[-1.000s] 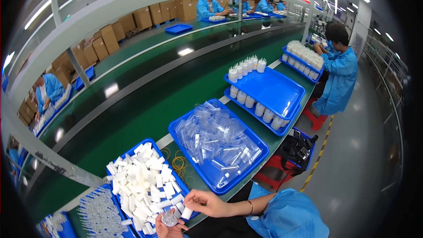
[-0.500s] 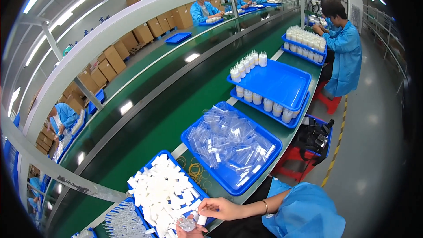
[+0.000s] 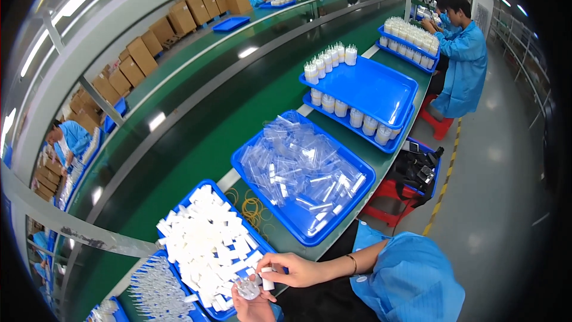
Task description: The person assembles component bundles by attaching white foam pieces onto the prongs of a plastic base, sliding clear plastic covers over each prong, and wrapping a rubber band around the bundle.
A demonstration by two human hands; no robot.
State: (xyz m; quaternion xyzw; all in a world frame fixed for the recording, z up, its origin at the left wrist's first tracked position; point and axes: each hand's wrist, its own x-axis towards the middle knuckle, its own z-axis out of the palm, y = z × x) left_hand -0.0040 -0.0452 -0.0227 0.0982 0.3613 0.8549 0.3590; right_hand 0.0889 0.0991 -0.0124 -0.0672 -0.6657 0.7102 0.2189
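Note:
My right hand [image 3: 298, 269] pinches a short white cylinder [image 3: 267, 280] between thumb and fingers. Just left of it, my left hand [image 3: 253, 309] is palm up, its fingers curled round a clear plastic piece with a round base and several prongs [image 3: 248, 290]. The cylinder is close beside this piece; whether they touch I cannot tell. Both hands are at the near corner of a blue tray [image 3: 249, 222] heaped with white pieces [image 3: 208, 250]. Left of that tray lie many thin translucent parts [image 3: 158, 286] in another tray.
Yellow rubber bands [image 3: 252, 209] lie beside a blue tray [image 3: 313, 229] of clear plastic sleeves [image 3: 298, 164]. Farther along are stacked trays [image 3: 375, 92] with white capped cylinders. A metal frame [image 3: 77, 226] crosses at left. A co-worker [image 3: 465, 65] sits at far right.
The view has shifted, so the trays and table appear higher and farther left. My hands stay close together, still holding the white cylinder and the clear piece.

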